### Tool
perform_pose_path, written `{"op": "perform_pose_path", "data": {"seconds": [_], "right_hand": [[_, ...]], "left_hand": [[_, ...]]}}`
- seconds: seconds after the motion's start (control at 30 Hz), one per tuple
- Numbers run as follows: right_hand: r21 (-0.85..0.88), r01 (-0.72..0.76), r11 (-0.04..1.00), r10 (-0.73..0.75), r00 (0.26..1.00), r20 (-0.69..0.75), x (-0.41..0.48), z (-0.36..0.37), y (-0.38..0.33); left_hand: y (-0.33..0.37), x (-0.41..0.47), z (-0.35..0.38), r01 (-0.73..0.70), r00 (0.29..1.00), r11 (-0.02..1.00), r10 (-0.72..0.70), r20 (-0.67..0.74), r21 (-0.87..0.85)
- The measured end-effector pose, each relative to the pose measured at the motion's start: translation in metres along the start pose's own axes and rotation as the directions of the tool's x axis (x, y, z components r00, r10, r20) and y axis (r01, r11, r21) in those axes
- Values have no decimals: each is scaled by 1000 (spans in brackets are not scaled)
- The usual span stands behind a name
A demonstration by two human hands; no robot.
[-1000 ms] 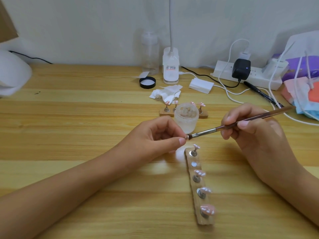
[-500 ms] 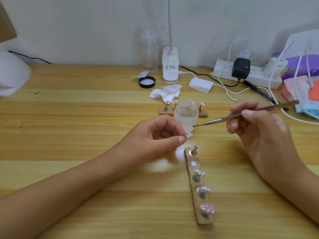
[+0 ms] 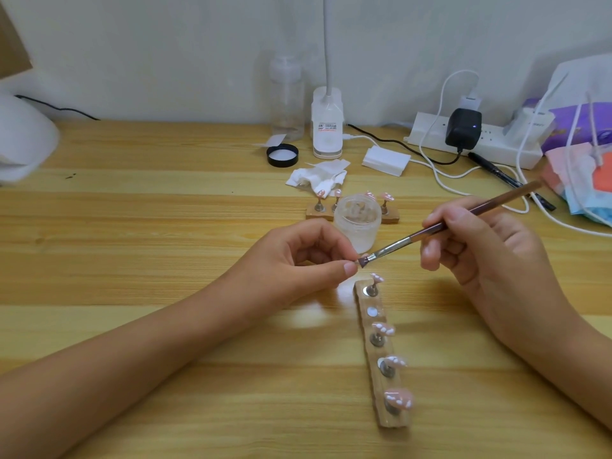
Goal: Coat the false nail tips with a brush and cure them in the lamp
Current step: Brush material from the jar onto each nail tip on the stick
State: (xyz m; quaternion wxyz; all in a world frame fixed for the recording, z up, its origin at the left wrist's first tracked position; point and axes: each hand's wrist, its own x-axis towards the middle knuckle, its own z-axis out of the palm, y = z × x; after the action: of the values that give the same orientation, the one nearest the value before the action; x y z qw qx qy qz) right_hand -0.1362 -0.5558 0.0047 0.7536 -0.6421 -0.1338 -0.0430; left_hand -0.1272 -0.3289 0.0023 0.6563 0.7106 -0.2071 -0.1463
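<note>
My left hand (image 3: pixel 298 260) pinches a small nail tip stand between thumb and forefinger; the pink tip (image 3: pixel 357 262) barely shows at the fingertips. My right hand (image 3: pixel 480 256) holds a brown brush (image 3: pixel 463 217), and its bristles touch that tip. Just below lies a wooden strip holder (image 3: pixel 381 385) with several pink tips on metal stands and one bare magnet slot. An open frosted gel jar (image 3: pixel 356 220) stands behind the hands. A second wooden holder (image 3: pixel 392 214) with tips sits behind the jar. The white curing lamp (image 3: pixel 23 144) is at the far left edge.
A crumpled wipe (image 3: pixel 318 178), a black jar lid (image 3: pixel 282 155), a clear bottle (image 3: pixel 287 101) and a white desk lamp base (image 3: pixel 327 127) stand at the back. A power strip (image 3: pixel 477 140) with cables, a black pen (image 3: pixel 510 180) and packets (image 3: pixel 583 180) crowd the back right.
My right hand drew the brush back to the jar half a second ago, then brought the bristles down again onto the tip in my left hand. My left hand stayed put.
</note>
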Motion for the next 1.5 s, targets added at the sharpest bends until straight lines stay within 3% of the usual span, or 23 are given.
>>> {"op": "perform_pose_path", "data": {"seconds": [0.23, 0.5, 0.8, 1.03, 1.37, 1.5], "right_hand": [[11, -19, 1000, 20, 996, -82, 2, -1, 1], [4, 29, 1000, -29, 1000, 6, -1, 1, -1], [44, 58, 997, -54, 995, -79, 3, -3, 2], [72, 44, 996, -47, 998, 40, 0, 2, -1], [16, 14, 1000, -12, 998, -65, 4, -2, 4], [61, 38, 997, -36, 999, -29, 3, -2, 2]], "left_hand": [[-1, -1, -1, -3, 1000, 1000, 3, -1, 5], [-1, -1, -1, 1, 1000, 1000, -1, 13, -23], [-3, 0, -2, 12, 1000, 996, -11, 9, -87], [-3, 1, -2, 3, 1000, 997, -2, 15, -80], [-4, 0, -3, 9, 1000, 996, -7, 25, -91], [-4, 0, -3, 15, 1000, 995, -13, 19, -96]]}}
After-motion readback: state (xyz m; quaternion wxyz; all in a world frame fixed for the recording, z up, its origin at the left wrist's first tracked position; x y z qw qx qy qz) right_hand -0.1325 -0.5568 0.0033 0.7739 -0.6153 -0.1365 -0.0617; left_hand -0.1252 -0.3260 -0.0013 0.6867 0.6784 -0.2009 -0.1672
